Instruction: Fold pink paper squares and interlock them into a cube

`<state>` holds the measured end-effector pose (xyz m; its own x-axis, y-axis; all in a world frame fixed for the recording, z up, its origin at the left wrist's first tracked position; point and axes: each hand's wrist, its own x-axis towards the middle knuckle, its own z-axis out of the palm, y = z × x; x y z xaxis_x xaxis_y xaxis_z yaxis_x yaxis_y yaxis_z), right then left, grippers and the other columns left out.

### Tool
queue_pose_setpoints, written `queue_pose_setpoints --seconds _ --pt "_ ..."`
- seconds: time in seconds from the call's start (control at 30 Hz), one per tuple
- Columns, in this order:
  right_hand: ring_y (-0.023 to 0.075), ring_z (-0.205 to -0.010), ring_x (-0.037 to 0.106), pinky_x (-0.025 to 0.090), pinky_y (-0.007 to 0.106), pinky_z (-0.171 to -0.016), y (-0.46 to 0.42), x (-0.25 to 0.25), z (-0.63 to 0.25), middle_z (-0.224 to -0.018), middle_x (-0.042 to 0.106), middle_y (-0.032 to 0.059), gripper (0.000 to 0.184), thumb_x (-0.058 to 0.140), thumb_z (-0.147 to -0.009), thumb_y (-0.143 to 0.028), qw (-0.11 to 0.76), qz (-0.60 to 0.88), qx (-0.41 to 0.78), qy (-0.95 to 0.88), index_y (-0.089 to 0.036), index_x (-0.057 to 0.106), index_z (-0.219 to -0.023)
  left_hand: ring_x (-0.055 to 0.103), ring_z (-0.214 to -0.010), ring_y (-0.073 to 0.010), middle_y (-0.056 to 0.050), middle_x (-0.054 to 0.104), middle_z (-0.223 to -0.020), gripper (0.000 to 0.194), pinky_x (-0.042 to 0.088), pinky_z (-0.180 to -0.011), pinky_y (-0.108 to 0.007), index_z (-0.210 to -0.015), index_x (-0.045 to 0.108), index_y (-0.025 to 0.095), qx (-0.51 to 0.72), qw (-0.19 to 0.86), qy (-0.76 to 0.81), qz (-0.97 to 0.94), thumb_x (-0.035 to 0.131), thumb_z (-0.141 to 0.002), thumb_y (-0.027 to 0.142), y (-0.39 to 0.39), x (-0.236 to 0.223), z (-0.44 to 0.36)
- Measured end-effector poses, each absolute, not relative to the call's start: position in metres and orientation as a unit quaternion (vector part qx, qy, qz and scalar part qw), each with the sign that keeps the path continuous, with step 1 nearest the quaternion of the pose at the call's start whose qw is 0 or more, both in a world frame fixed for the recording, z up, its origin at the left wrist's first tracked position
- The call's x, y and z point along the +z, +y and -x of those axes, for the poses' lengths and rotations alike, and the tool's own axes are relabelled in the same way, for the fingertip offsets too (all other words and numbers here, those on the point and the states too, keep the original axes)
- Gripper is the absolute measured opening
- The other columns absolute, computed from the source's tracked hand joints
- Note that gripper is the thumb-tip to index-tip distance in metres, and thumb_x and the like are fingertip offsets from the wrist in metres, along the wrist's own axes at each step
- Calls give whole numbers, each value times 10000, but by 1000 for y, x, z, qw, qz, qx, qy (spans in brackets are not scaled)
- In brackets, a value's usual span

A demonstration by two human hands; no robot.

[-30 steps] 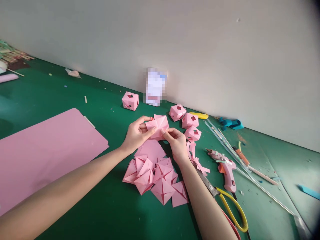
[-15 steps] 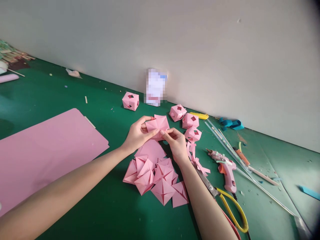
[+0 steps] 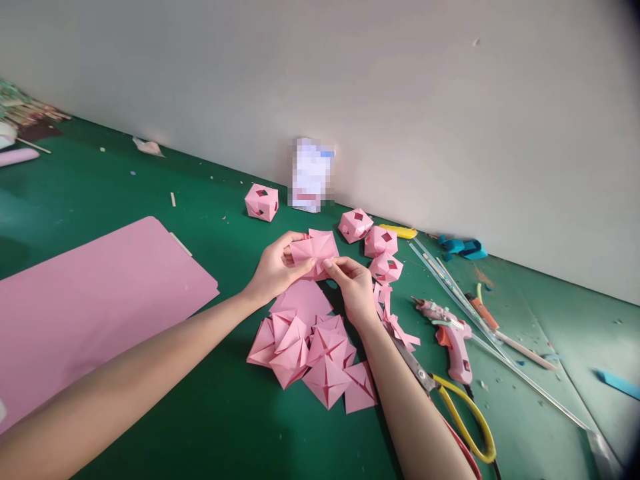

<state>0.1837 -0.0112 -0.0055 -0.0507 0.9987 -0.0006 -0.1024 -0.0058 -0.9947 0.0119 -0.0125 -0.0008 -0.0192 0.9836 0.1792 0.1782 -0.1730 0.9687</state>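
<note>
Between both hands is a creased pink paper square (image 3: 316, 249), raised above the table. My left hand (image 3: 277, 267) grips its left side, thumb on the near face and fingers behind. My right hand (image 3: 354, 285) pinches its lower right edge with thumb and forefinger. Just below them lies a flat stack of pink paper (image 3: 303, 301). Nearer to me is a heap of folded pink paper squares (image 3: 327, 353) with slits in them. Several pink paper boxes with diamond-shaped holes (image 3: 356, 225) stand beyond the hands, one of them off to the left (image 3: 261, 203).
A large pink sheet (image 3: 105, 313) covers the left of the green table. At the right lie yellow-handled scissors (image 3: 463, 417), partly under my right forearm, a pink glue gun (image 3: 455, 343), clear glue sticks (image 3: 460, 313) and paper scraps (image 3: 397, 330). A blurred-out card (image 3: 313, 175) leans on the wall.
My right thumb and forefinger have shifted slightly to the right along the paper's lower edge. Otherwise the hands and the things on the table look the same.
</note>
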Motion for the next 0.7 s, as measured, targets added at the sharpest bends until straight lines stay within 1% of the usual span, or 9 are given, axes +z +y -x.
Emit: queue_pose_setpoints --seconds 0.07,0.17,0.3,0.43,0.57,0.7 --pt "157 -724 605 489 300 -739 -11 -6 -184 -773 688 15 302 799 -700 -491 512 467 534 -484 -204 723 -756 407 -509 -92 49 473 -632 441 341 -482 -224 -1139 606 204 505 395 503 -579 748 -758 376 -13 -1 -12" --pt "150 -698 584 476 293 -718 -13 -4 -183 -751 668 10 317 794 -702 -501 511 468 536 -483 -200 696 -732 479 -568 -112 25 543 -696 451 384 -518 -232 -1134 604 195 506 393 502 -580 749 -752 385 -12 -1 -12" --pt "127 -654 533 436 267 -681 -14 -1 -184 -687 596 -21 310 770 -745 -461 509 452 547 -487 -200 619 -674 532 -615 -127 4 600 -756 458 425 -549 -239 -1136 609 188 499 390 499 -591 748 -751 394 -12 -2 -13" --pt "118 -606 496 408 254 -633 -15 1 -185 -637 531 -43 333 747 -768 -432 512 443 548 -491 -206 538 -640 605 -692 -156 -22 656 -826 445 493 -625 -264 -1127 613 188 497 402 483 -599 750 -747 376 -13 -1 -13" --pt "122 -594 509 417 256 -623 -15 1 -183 -644 550 -40 312 723 -786 -448 502 451 546 -496 -212 554 -674 643 -781 -181 -49 682 -931 449 519 -677 -277 -1141 600 178 494 419 476 -595 744 -747 339 -12 -1 -12" --pt "128 -609 513 425 262 -631 -16 1 -183 -659 554 -31 276 714 -792 -440 502 454 535 -506 -213 588 -699 651 -931 -211 -95 670 -1116 428 530 -766 -297 -1143 596 164 490 425 470 -599 724 -758 302 -10 0 -10"
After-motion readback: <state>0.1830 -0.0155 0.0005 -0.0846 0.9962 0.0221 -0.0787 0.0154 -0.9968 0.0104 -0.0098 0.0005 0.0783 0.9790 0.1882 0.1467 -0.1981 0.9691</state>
